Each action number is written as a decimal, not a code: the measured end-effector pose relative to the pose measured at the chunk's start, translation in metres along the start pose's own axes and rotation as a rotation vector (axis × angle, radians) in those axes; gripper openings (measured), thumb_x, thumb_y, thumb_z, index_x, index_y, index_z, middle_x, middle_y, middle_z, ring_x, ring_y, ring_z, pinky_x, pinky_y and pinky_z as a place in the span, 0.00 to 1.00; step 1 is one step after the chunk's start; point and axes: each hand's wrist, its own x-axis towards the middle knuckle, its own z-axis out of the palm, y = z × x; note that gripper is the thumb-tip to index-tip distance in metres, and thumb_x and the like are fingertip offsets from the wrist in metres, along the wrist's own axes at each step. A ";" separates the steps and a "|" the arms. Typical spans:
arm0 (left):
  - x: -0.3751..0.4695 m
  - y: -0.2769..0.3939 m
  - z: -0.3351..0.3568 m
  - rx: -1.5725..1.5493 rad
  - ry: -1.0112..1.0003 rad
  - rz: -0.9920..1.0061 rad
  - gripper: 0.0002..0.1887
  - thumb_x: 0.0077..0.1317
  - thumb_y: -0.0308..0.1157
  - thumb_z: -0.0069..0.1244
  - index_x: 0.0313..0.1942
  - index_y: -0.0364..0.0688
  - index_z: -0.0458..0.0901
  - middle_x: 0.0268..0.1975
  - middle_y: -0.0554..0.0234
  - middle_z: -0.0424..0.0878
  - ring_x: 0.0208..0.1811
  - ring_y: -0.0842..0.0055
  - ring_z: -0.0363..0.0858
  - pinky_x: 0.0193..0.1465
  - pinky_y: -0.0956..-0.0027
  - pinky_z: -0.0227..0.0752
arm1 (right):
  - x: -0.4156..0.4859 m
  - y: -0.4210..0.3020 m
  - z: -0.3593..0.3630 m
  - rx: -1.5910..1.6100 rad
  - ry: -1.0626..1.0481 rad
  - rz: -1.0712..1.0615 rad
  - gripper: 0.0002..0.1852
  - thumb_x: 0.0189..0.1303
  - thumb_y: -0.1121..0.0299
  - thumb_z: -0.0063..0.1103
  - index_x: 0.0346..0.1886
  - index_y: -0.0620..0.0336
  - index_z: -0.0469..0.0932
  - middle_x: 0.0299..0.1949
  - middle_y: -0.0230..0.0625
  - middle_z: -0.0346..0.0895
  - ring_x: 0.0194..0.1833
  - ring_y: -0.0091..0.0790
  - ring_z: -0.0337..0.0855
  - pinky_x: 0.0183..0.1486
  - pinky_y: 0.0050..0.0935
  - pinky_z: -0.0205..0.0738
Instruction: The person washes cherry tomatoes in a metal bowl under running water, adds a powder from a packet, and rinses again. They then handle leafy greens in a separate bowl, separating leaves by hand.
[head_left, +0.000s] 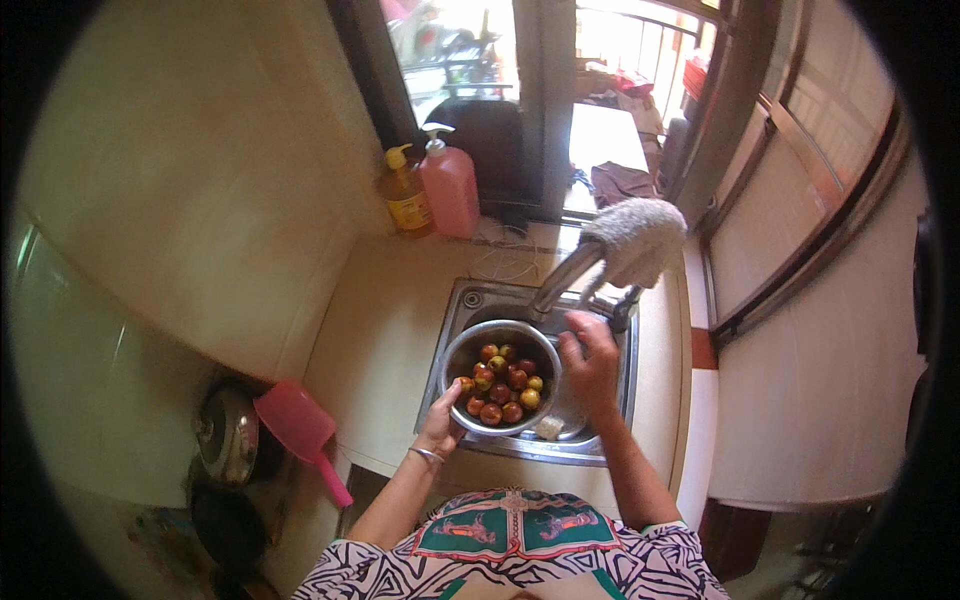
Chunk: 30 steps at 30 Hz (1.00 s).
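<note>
My left hand (441, 424) grips the near left rim of a round stainless steel bowl (556, 373), thumb over the edge. Inside lie several small fruits (499, 391), mottled red, brown and yellow-green, that look like jujubes. The bowl is over the left part of a stainless steel sink (525, 450). To its right, my right hand (592, 358) is raised over the basin, slightly blurred, fingers apart and bent, with nothing visible in it. Just beyond it stands the metal faucet (566, 279), its spout pointing toward the bowl. A pale sponge-like piece (550, 428) rests in the sink.
A grey cloth (637, 232) hangs over the faucet. Behind the sink, a pink pump bottle (450, 191) and a yellow-capped amber bottle (407, 201) stand by the window. A pink plastic scoop (296, 421) and a lidded metal pot (229, 439) are at the left.
</note>
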 end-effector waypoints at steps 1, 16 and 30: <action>-0.001 0.001 0.000 -0.003 -0.029 0.025 0.23 0.72 0.42 0.42 0.61 0.38 0.66 0.60 0.52 0.74 0.60 0.64 0.74 0.64 0.57 0.69 | 0.007 0.012 -0.008 0.028 0.017 0.083 0.18 0.59 0.71 0.60 0.53 0.64 0.75 0.45 0.46 0.78 0.46 0.41 0.81 0.50 0.35 0.76; 0.011 0.003 0.006 0.052 -0.026 0.025 0.24 0.72 0.44 0.43 0.61 0.38 0.67 0.56 0.55 0.77 0.55 0.70 0.79 0.58 0.65 0.75 | 0.060 0.233 0.027 -0.947 -0.270 -0.140 0.21 0.71 0.55 0.36 0.39 0.51 0.83 0.31 0.48 0.82 0.38 0.53 0.82 0.57 0.82 0.25; 0.021 -0.003 0.010 0.102 -0.015 -0.026 0.24 0.71 0.44 0.43 0.60 0.37 0.68 0.54 0.56 0.79 0.51 0.72 0.81 0.54 0.67 0.78 | 0.064 0.171 0.032 -0.787 -0.125 0.029 0.18 0.63 0.59 0.45 0.45 0.61 0.79 0.47 0.52 0.79 0.47 0.55 0.80 0.52 0.50 0.71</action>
